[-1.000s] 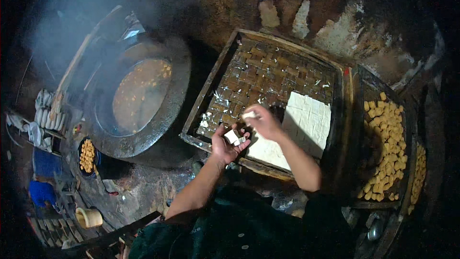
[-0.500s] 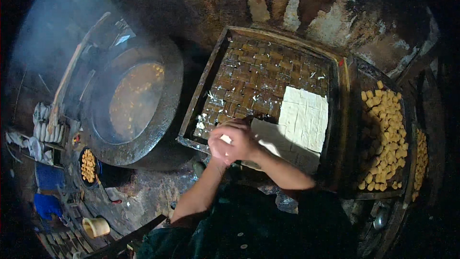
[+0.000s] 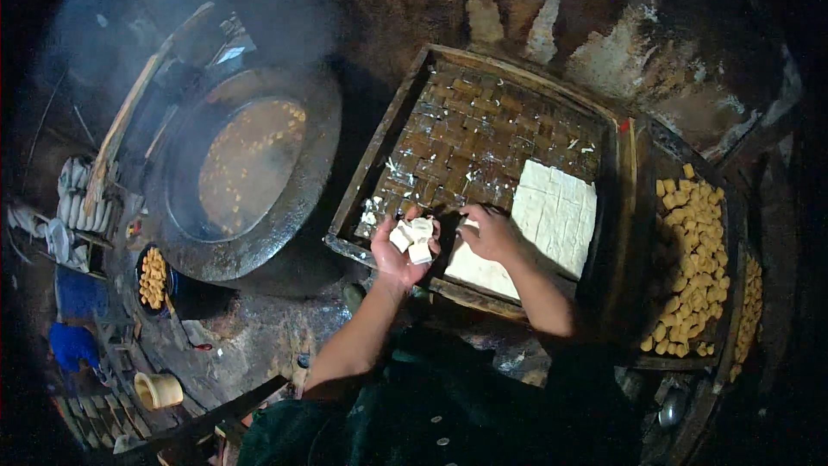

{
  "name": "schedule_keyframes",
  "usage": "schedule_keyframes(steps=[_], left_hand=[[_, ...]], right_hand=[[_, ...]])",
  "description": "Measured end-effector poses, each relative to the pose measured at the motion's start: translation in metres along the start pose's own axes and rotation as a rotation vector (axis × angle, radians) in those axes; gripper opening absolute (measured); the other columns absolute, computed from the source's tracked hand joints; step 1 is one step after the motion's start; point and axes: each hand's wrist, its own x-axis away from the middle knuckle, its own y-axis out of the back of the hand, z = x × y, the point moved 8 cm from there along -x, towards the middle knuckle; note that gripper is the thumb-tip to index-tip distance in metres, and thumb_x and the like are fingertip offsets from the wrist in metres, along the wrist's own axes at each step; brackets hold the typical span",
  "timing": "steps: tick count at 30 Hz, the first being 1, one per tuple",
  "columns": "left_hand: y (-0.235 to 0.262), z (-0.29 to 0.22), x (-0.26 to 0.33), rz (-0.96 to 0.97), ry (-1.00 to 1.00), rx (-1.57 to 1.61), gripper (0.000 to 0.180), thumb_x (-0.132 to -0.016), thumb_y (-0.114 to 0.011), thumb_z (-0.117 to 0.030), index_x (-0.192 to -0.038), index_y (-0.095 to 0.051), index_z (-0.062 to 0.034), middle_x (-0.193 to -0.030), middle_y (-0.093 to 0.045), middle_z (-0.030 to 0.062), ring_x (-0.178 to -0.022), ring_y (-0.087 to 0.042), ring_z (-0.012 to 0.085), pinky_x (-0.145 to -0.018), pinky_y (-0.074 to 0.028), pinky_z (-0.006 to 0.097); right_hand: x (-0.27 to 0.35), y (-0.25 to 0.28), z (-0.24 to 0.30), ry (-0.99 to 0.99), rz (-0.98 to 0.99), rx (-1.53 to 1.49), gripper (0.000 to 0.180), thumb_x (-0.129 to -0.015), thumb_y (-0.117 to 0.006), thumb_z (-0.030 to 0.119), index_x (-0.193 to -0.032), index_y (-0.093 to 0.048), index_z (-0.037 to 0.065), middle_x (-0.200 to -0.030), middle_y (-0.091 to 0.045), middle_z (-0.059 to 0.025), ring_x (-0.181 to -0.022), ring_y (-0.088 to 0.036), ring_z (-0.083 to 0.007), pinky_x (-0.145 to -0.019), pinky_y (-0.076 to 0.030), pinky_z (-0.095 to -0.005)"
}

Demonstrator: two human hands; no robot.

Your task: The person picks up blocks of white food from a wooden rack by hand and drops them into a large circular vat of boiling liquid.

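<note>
Steam off big round dark wok of bubbling oil [image 3: 246, 168] far left | my left hand [image 3: 398, 252], lifted from a clasp with the right, now cups small white tofu cubes [image 3: 413, 237] palm-up | my right hand [image 3: 492, 231] has dropped fingers-down onto cut white tofu slab [image 3: 543, 224] in woven wooden tray [image 3: 379, 142], grip unclear | fried golden cubes [image 3: 686, 267] right
</note>
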Motion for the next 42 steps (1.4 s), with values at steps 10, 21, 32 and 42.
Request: schedule_keyframes(steps=[10,21,32,42], left_hand=[[0.009,-0.004,0.012,-0.068,-0.028,-0.121,0.046,-0.09,-0.048,-0.052,-0.108,-0.062,-0.0121,-0.104,-0.061,0.0201,-0.096,-0.058,0.0357,-0.067,-0.051,0.042],[0.006,0.002,0.015,-0.085,-0.017,-0.144,0.042,-0.089,-0.048,-0.049,-0.106,-0.059,-0.0127,-0.1,-0.062,0.0196,-0.091,-0.059,0.0355,-0.065,-0.051,0.042],[0.009,-0.001,0.018,-0.05,-0.016,-0.15,0.044,-0.088,-0.047,-0.046,-0.11,-0.06,-0.0111,-0.101,-0.062,0.0197,-0.093,-0.059,0.0368,-0.064,-0.052,0.045],[0.003,0.003,0.018,-0.062,-0.015,-0.153,0.044,-0.088,-0.05,-0.048,-0.105,-0.063,-0.01,-0.094,-0.065,0.0178,-0.089,-0.063,0.0369,-0.063,-0.053,0.045]], right_hand=[[-0.009,0.004,0.026,0.475,0.032,0.412,0.033,-0.074,-0.07,0.038,-0.087,-0.065,0.008,-0.096,-0.056,-0.0134,-0.098,-0.052,-0.0324,-0.081,-0.044,-0.0449],[-0.017,-0.001,0.008,0.182,0.307,0.407,0.04,-0.078,-0.065,0.042,-0.103,-0.06,0.011,-0.092,-0.066,-0.0196,-0.091,-0.062,-0.0405,-0.079,-0.048,-0.0491],[-0.003,0.006,-0.004,0.251,-0.029,0.399,0.034,-0.086,-0.059,0.04,-0.104,-0.057,0.011,-0.091,-0.065,-0.0166,-0.085,-0.063,-0.0409,-0.073,-0.05,-0.0499],[-0.003,0.012,0.009,0.27,-0.041,0.006,0.024,-0.087,-0.062,0.021,-0.107,-0.065,0.008,-0.1,-0.067,-0.016,-0.097,-0.064,-0.0354,-0.085,-0.05,-0.0439]])
